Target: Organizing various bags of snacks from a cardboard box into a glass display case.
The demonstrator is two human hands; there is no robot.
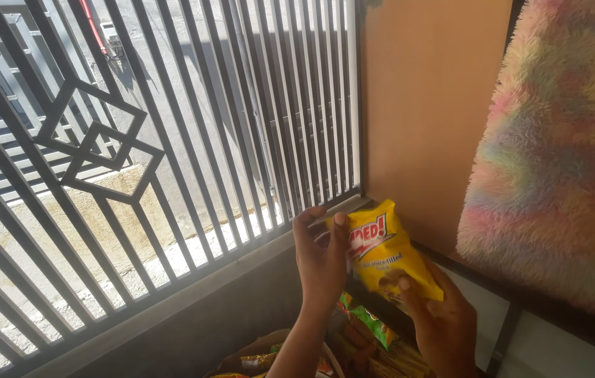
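The snack packet (385, 255) held in the lower middle of the frame looks like thin plastic film, bright yellow and glossy, creased where the left hand (320, 262) and right hand (444, 322) pinch it. Below it, along the bottom edge, more wrappers (371, 323) show the same shiny film in green and orange, lying in what seems a matt brown paper bag (255, 348). The grille (136, 140) filling the left half looks like painted metal, dark, smooth and slightly sheened. The wall (423, 105) at upper middle is matt orange, flat and plaster-like. At right hangs a shaggy, pastel-coloured cloth (556, 154), deep-piled and fuzzy.
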